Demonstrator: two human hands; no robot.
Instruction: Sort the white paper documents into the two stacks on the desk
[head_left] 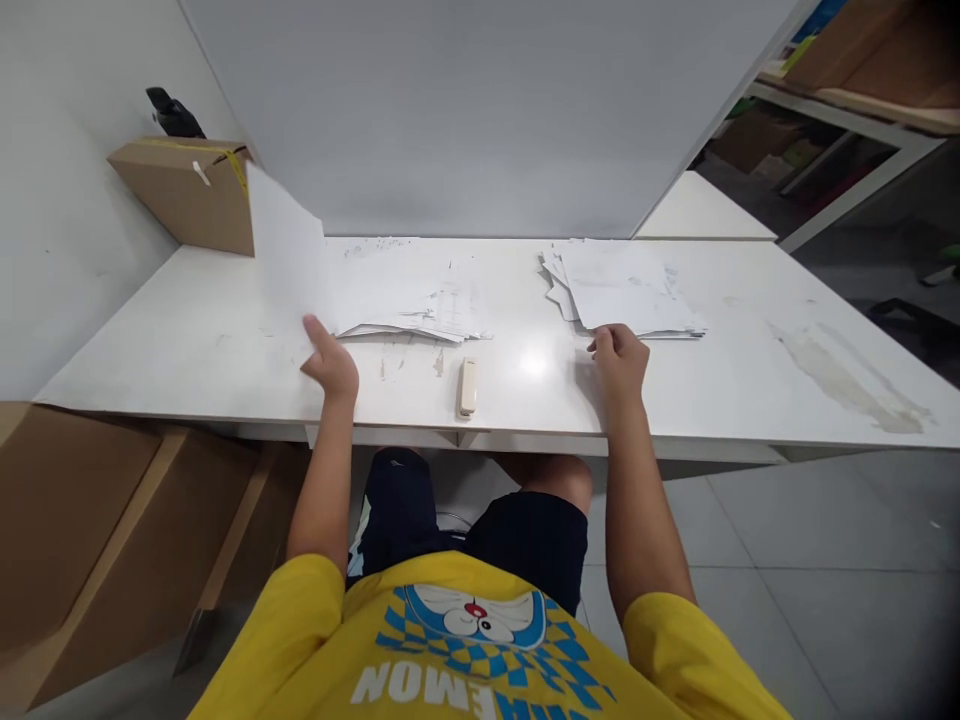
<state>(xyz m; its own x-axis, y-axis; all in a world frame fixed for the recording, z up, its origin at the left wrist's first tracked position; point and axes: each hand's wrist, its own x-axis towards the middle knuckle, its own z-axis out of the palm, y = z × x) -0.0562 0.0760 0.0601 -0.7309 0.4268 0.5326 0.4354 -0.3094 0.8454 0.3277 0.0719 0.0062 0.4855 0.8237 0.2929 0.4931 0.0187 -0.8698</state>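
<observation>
My left hand (331,362) pinches the lower corner of a white sheet of paper (286,252) and lifts it upright above the left paper stack (409,300). My right hand (619,358) rests with curled fingers on the near edge of the right paper stack (626,290), its fingertips on the bottom sheets. A cream stapler (468,386) lies on the white table (225,350) between my two hands, near the front edge.
A brown cardboard box (187,190) with a black object (174,113) on top stands at the back left against the wall. A grey partition (480,110) rises behind the table. More cardboard (82,520) leans on the floor at the left. A stain (847,385) marks the table's right side.
</observation>
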